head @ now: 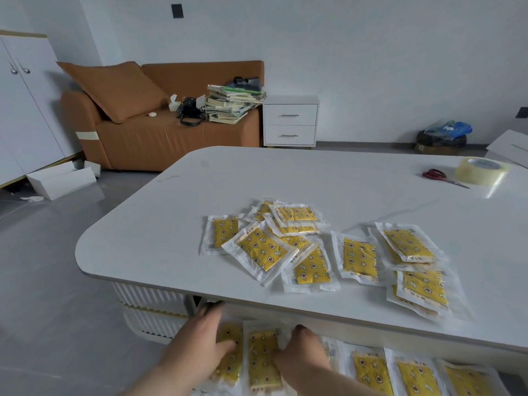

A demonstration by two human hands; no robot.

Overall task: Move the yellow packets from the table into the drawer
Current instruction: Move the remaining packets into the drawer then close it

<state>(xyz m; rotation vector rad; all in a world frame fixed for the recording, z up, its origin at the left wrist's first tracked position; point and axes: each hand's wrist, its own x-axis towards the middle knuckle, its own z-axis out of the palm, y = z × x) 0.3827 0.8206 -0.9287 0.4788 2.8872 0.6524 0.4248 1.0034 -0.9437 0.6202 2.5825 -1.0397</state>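
Several yellow packets [260, 251] in clear wrappers lie scattered on the white table [148, 241], in a pile at the centre and a group [423, 284] to the right. Below the table's near edge an open drawer [400, 342] holds more yellow packets [371, 370] laid side by side. My left hand [200, 344] reaches into the drawer's left end, its thumb resting on a packet [231, 364]. My right hand [305, 355] lies beside it, touching the middle packet [263, 358]. Both hands' fingertips point under the tabletop, in shadow.
Red-handled scissors [437, 176] and a roll of clear tape [481, 170] sit at the table's far right. Beyond the table stand an orange sofa [160, 138] with stacked books, a white nightstand [290, 121] and a white cabinet [25, 110]. A white box [61, 180] lies on the floor.
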